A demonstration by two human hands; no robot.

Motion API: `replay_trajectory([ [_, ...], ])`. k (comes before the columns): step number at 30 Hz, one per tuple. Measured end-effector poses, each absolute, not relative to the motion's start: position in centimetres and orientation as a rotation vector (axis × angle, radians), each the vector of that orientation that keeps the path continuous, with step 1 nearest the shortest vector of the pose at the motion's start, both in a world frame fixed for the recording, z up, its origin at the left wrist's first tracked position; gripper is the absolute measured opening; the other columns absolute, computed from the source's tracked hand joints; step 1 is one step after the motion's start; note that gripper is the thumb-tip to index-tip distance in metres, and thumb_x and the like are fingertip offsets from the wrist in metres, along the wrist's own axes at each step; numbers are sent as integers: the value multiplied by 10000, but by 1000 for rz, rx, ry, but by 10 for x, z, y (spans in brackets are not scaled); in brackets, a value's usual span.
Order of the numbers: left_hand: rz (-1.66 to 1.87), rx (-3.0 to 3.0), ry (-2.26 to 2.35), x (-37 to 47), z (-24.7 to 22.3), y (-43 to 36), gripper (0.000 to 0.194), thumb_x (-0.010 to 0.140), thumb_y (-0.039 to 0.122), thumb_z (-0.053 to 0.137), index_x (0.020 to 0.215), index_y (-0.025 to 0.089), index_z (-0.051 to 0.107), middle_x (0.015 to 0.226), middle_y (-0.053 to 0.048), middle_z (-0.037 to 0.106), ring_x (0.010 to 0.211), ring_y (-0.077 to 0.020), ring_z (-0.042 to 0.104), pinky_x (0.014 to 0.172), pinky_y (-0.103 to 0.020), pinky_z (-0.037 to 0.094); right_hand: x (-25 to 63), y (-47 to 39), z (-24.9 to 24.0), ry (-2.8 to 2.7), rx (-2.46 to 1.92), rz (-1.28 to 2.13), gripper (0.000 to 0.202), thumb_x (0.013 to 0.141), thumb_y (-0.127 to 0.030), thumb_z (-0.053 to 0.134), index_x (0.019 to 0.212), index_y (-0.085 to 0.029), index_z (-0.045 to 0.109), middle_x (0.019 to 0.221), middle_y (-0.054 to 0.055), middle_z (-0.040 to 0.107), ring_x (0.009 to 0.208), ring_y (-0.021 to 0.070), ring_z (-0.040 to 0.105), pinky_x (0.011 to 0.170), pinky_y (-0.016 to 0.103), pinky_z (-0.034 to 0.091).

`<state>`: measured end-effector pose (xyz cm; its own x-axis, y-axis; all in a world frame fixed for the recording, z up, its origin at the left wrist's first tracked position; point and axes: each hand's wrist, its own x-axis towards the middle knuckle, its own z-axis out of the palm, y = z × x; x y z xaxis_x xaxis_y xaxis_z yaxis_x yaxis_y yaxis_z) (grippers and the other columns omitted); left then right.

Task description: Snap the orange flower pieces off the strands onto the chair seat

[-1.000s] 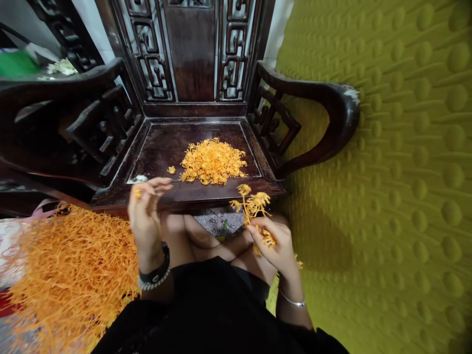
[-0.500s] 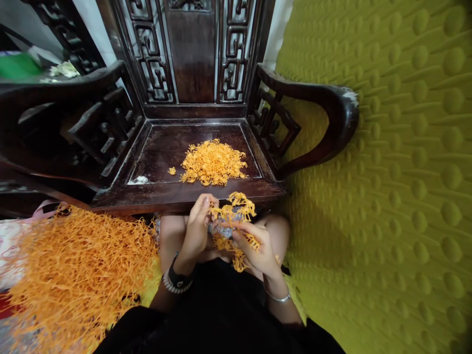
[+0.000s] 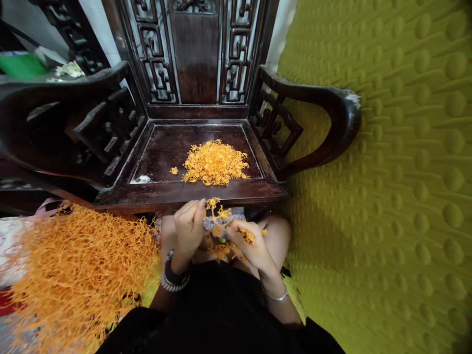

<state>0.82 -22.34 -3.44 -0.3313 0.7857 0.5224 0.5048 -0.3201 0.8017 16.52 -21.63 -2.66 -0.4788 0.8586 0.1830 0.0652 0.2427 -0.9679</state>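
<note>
Above my lap, my left hand (image 3: 189, 227) is closed, its thumb and fingertips pinched at the upper end of an orange plastic sprig (image 3: 217, 216) with small, many-pointed heads. My right hand (image 3: 254, 248) is wrapped round more of these sprigs, some poking out between its fingers and others dangling below. A tiny green spot shows near the right fingertips. Just beyond both hands, a pile of loose orange plastic pieces (image 3: 217, 163) lies on the seat of a dark wooden chair (image 3: 162, 142). One small orange piece (image 3: 174, 170) sits apart, left of the pile.
A big tangled heap of orange plastic strands (image 3: 84, 270) fills the lower left, beside a white bag (image 3: 11, 246). Carved armrests (image 3: 332, 118) flank the seat. A yellow-green bumpy padded surface (image 3: 387, 196) covers the right side. A whitish patch (image 3: 140, 179) marks the seat's front left.
My left hand has shifted slightly left and its fingers have curled in more. The orange sprig between the hands has moved left and hangs differently. The view has shifted a little.
</note>
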Motion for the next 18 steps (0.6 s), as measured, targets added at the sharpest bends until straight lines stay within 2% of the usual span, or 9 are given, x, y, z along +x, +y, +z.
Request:
replay_trajectory([
  [4, 1863, 1796, 1814, -9, -42, -220, 429, 952, 267, 441, 537, 173, 387, 522, 21, 387, 513, -99, 356, 561, -290, 268, 158, -223, -25, -1835, -847, 1395, 344, 928, -386, 517, 659, -172, 526, 565, -27, 464, 534, 94, 393, 505, 231, 315],
  [9, 2416, 1223, 1952, -63, -29, -227, 503, 940, 439, 474, 517, 174, 413, 521, 23, 416, 497, -101, 373, 520, -272, 272, 180, -228, -34, -1770, -868, 1466, 500, 893, -498, 533, 519, -187, 415, 464, -45, 360, 438, 77, 302, 420, 230, 246],
  [11, 2572, 1005, 1962, -90, -19, -232, 525, 962, 438, 435, 512, 175, 373, 505, 31, 348, 488, -95, 326, 524, -269, 253, 194, -225, -40, -1692, -942, 1393, 514, 887, -523, 530, 513, -180, 452, 480, -24, 423, 460, 88, 363, 440, 234, 285],
  [13, 2571, 875, 1920, -104, -14, -235, 521, 946, 461, 466, 512, 176, 429, 500, 21, 375, 499, -102, 357, 524, -268, 261, 202, -221, -43, -1643, -985, 1340, 457, 886, -512, 542, 594, -163, 578, 526, 0, 502, 495, 104, 421, 458, 238, 309],
  [14, 2527, 851, 1852, -103, -14, -235, 488, 929, 469, 493, 540, 174, 491, 519, 14, 437, 502, -104, 381, 513, -264, 269, 202, -219, -44, -1619, -974, 1357, 423, 883, -506, 551, 659, -157, 630, 524, -3, 503, 482, 101, 412, 445, 236, 296],
  [16, 2336, 885, 1648, -90, -20, -232, 359, 901, 453, 536, 704, 165, 618, 638, -2, 585, 489, -89, 398, 479, -243, 288, 198, -216, -45, -1532, -915, 1440, 377, 879, -502, 563, 784, -154, 673, 473, -41, 429, 416, 81, 336, 402, 225, 237],
  [18, 2065, 925, 1425, -63, -31, -227, 269, 861, 414, 588, 924, 160, 648, 712, -6, 621, 461, -59, 353, 444, -210, 277, 189, -215, -45, -1443, -845, 1524, 349, 884, -494, 563, 867, -159, 662, 447, -73, 377, 371, 65, 290, 380, 210, 213],
])
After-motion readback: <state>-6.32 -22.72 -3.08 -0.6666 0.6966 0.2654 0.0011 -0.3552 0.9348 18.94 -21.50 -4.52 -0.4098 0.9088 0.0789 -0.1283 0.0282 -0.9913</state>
